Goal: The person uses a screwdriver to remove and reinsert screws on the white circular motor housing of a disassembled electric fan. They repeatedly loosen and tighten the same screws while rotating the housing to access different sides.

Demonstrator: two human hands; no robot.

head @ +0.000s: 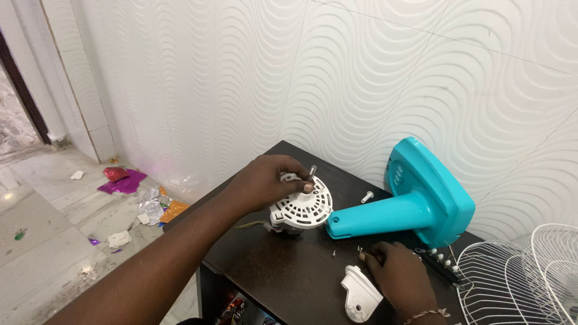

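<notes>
With the left hand [268,180] gripping the white motor housing [301,207] and the right hand [397,271] flat, fingers open, loose screws [335,253] just beside it could roll off the desk [283,271].

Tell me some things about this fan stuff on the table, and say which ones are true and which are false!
1. The left hand rests on the white round motor part. True.
2. The fan's big plastic body is red. False: it is turquoise blue.
3. A white wire grille sits at the right edge. True.
4. The right hand is lifted high in the air. False: it rests on the dark table, its fingers near small screws.
5. A white plastic piece lies beside the right hand. True.
6. The floor is covered by a carpet. False: it is bare, with shiny paper scraps scattered on it.
</notes>
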